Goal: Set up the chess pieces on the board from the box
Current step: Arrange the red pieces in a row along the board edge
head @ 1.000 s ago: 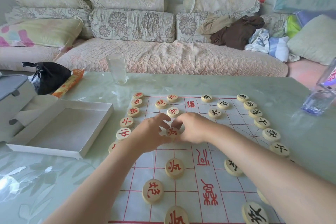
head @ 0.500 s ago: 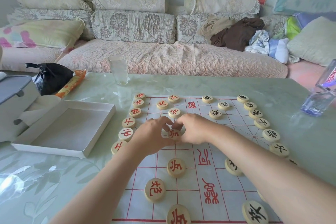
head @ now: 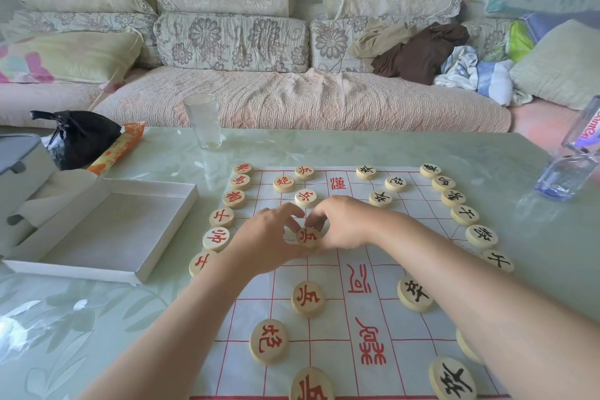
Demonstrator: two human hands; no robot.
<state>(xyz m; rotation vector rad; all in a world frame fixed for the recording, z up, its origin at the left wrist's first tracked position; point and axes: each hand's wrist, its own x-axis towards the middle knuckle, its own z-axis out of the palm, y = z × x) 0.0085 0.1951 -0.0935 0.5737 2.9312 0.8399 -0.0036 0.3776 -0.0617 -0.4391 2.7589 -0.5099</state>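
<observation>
Both hands meet near the middle of the xiangqi board [head: 383,312], fingers curled inward. The left hand [head: 269,243] grips the left edge of a red-lettered soldier piece [head: 307,237], and the right hand [head: 344,224] pinches its right edge. The disc lies flat on the board between their fingertips. A row of red-lettered pieces [head: 221,217] lines the board's left edge, and black-lettered pieces [head: 464,214] line its right. The open white box [head: 107,227] sits on the bench [head: 324,149] just left of the board.
</observation>
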